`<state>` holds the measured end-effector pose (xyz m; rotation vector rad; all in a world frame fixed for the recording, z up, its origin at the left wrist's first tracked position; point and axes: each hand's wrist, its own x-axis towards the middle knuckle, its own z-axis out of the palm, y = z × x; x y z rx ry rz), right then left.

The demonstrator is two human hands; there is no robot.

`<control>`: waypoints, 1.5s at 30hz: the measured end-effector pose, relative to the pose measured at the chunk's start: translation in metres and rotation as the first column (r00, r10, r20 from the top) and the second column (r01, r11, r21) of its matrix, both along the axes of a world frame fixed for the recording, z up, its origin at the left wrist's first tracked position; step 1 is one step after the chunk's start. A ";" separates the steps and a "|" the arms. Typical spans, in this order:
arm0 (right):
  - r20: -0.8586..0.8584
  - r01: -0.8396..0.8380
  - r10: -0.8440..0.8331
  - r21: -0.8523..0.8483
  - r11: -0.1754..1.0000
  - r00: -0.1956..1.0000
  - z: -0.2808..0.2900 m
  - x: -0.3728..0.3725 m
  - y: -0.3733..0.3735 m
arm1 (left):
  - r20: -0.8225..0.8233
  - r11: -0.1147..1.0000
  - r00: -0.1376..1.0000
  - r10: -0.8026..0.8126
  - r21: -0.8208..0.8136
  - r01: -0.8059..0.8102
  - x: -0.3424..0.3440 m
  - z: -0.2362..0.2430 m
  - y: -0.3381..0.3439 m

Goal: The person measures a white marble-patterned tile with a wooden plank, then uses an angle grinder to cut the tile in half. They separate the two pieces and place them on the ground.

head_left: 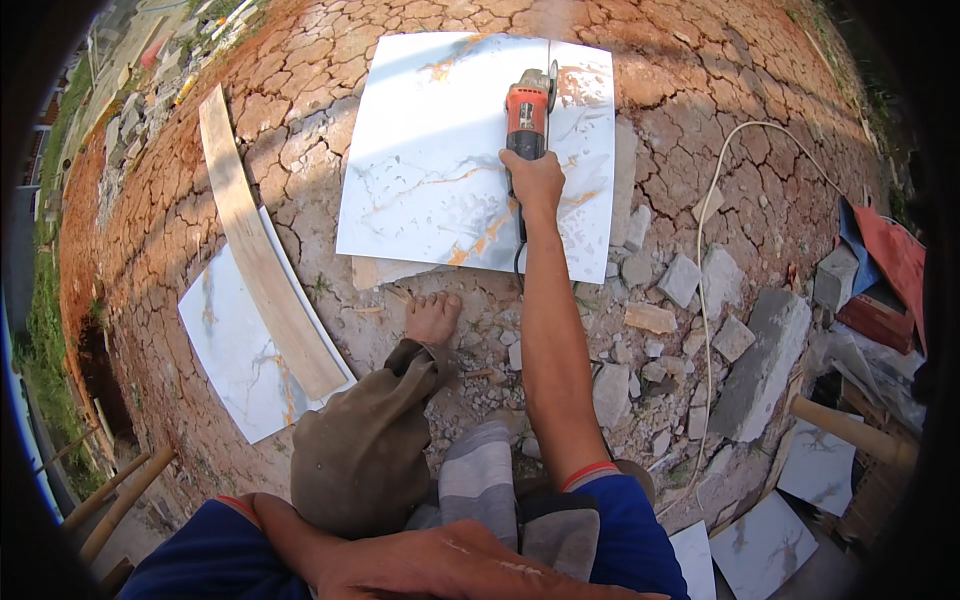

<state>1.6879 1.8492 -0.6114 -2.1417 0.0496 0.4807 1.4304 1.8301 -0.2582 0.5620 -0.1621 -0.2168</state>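
Observation:
My right hand (538,182) is wrapped round the black body of a red and black angle grinder (527,105). Its disc (552,85) stands upright over the right part of a large white tile (430,130) with grey and orange veining. A thin line runs along the tile by the disc, and whitish dust hangs at the far edge. The grinder's black cord drops past my wrist. Close to the lower edge, my left hand (460,565) lies across in front of my body, away from the tile; its fingers are mostly cut off by the picture's edge.
Left of my bare foot (433,318), a wooden plank (255,240) rests on another marbled tile (225,330). Broken concrete blocks (765,365) and rubble lie on the right, with a pale cable (705,250) looping past. Tile pieces (765,545) lie lower right. Cracked earth surrounds everything.

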 end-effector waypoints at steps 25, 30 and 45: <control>-0.009 -0.005 0.005 0.028 1.000 1.000 0.010 -0.040 -0.025 | 0.010 0.999 0.999 0.032 -0.035 -0.032 0.003 0.001 -0.008; -0.001 0.004 -0.004 0.013 1.000 1.000 0.009 -0.052 -0.031 | 0.001 0.997 0.999 0.034 -0.073 -0.034 0.001 -0.001 -0.010; -0.037 0.017 -0.016 0.046 0.999 0.999 0.005 -0.077 -0.049 | -0.014 0.995 1.000 0.015 -0.096 -0.016 -0.009 -0.007 -0.021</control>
